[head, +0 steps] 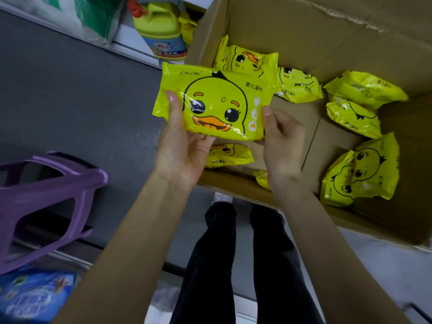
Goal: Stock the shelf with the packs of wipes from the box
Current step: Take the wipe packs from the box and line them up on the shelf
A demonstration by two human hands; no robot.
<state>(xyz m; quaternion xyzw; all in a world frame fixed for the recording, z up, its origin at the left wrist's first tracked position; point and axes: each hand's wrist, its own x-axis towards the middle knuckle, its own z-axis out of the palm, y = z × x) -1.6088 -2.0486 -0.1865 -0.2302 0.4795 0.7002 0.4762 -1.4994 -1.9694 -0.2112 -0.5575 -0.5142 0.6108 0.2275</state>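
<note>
A yellow pack of wipes with a duck face is held flat above the near left corner of the open cardboard box. My left hand grips its left end, thumb on top and fingers underneath. My right hand pinches its right end the same way. Several more yellow duck packs lie loose on the box floor, some at the far side, some on the right, and one just under the held pack.
A purple plastic stool stands at the left on the grey floor. A yellow-green detergent jug and green-white packages sit on a low shelf at the top left. A blue bag lies at the bottom left. My black-trousered legs stand below the box.
</note>
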